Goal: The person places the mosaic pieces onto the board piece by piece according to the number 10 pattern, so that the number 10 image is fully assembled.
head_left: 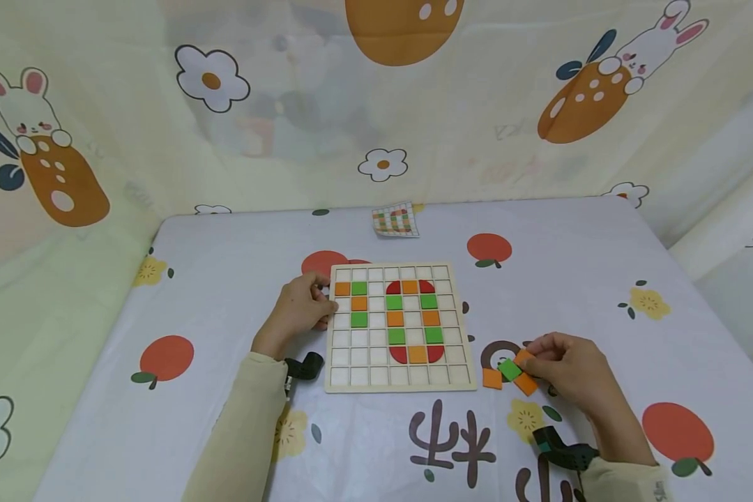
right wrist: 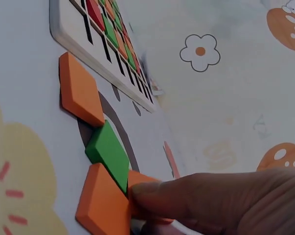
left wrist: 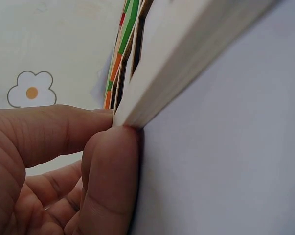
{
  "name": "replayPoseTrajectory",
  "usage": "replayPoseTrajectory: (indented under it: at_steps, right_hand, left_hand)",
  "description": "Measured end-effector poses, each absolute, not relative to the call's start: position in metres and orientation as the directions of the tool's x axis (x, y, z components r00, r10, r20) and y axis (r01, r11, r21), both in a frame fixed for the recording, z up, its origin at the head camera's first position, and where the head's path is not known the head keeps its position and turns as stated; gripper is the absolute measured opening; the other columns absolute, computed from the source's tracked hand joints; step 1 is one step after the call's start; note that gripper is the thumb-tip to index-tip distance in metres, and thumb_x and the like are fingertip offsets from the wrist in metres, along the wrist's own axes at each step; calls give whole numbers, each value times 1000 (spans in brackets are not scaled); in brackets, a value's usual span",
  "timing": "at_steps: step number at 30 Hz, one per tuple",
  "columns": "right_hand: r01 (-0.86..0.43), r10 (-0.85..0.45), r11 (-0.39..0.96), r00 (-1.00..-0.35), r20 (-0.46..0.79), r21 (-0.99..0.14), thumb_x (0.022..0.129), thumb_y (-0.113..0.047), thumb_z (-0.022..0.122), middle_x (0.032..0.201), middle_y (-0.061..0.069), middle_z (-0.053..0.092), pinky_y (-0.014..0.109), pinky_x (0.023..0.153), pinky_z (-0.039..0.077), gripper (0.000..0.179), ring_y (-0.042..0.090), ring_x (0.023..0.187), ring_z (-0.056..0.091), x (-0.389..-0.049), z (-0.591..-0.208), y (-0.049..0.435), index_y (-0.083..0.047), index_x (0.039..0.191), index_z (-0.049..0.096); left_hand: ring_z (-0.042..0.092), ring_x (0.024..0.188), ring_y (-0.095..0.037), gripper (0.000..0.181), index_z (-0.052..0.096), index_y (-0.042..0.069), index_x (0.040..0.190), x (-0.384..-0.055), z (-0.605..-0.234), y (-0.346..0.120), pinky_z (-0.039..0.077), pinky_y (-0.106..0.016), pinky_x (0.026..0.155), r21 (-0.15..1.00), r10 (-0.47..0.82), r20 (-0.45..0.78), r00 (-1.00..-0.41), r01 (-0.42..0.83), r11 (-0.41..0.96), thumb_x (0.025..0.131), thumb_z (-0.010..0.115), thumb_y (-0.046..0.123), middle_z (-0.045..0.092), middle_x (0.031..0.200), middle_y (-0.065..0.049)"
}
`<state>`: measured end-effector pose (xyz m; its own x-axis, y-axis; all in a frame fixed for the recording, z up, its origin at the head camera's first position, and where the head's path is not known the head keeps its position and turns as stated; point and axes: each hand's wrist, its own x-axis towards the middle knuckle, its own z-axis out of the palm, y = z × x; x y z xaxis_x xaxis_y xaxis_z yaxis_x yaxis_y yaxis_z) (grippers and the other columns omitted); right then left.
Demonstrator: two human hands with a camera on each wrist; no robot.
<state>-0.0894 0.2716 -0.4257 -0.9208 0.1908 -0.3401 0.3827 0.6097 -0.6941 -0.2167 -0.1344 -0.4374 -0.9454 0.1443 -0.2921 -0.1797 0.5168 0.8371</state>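
A wooden grid board (head_left: 350, 357) lies flat in the middle of the table, with orange, green and red tiles in some of its squares. On its right half they form a ring with rounded red corners (head_left: 398, 354). My left hand (head_left: 296, 307) grips the board's left edge between thumb and finger. To the right of the board, my right hand (head_left: 567, 366) pinches an orange square tile (right wrist: 146, 182). Beside that tile lie a green tile (right wrist: 108, 151) and an orange tile (right wrist: 104, 199). Another orange tile (right wrist: 81, 90) sits closer to the board.
Behind the board, a small patterned card (head_left: 395, 222) stands or lies near the table's back edge; which one I cannot tell. A printed cloth (head_left: 226, 418) with fruit and flowers covers the table. Printed curtains (head_left: 301, 125) hang at the back and sides.
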Motion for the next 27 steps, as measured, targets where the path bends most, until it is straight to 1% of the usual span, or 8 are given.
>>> replayPoseTrajectory:
  at_steps: [5,9,13,18,23,27]
  right_hand:
    - [386,153,528,-919,-363,-756,96,-19,75,88,5,73,30,56,54,32,20,71,62,-94,-426,271,2,119,68]
    - [373,139,481,-926,-351,-793,98,-18,72,94,6,74,29,59,57,32,18,71,64,-99,-425,264,4,122,68]
    - [364,113,418,-930,-349,-833,99,-16,70,94,9,75,28,63,60,32,18,71,67,-106,-422,250,5,122,67]
    - [350,38,348,-932,-360,-870,101,-15,68,92,10,74,28,66,61,30,19,73,68,-118,-418,229,6,121,67]
    - [335,-33,312,-931,-362,-889,101,-16,69,93,10,74,27,65,59,30,19,72,66,-130,-416,207,6,121,67]
    - [339,-64,272,-927,-369,-901,99,-13,70,90,11,74,25,63,58,27,18,71,67,-138,-418,191,7,118,68]
  left_hand:
    - [65,64,-17,44,56,4,133,-217,-438,-134,59,-25,61,830,139,-298,-945,-184,527,94,76,9,60,94,-12]
    - [64,64,-17,44,56,5,133,-217,-438,-134,59,-25,60,824,130,-300,-945,-188,535,94,76,9,60,93,-12]
    - [64,63,-17,43,57,5,132,-217,-439,-134,59,-25,60,829,130,-297,-946,-188,526,94,76,10,60,92,-11]
    - [65,63,-17,43,57,5,132,-218,-439,-135,59,-26,60,836,131,-291,-948,-185,516,93,76,10,59,92,-11]
    - [65,63,-16,43,58,4,132,-218,-440,-136,59,-26,60,836,131,-287,-949,-181,518,93,76,10,59,93,-11]
    - [65,63,-17,43,58,4,132,-218,-440,-136,60,-26,60,839,136,-286,-948,-180,514,93,76,9,58,93,-11]
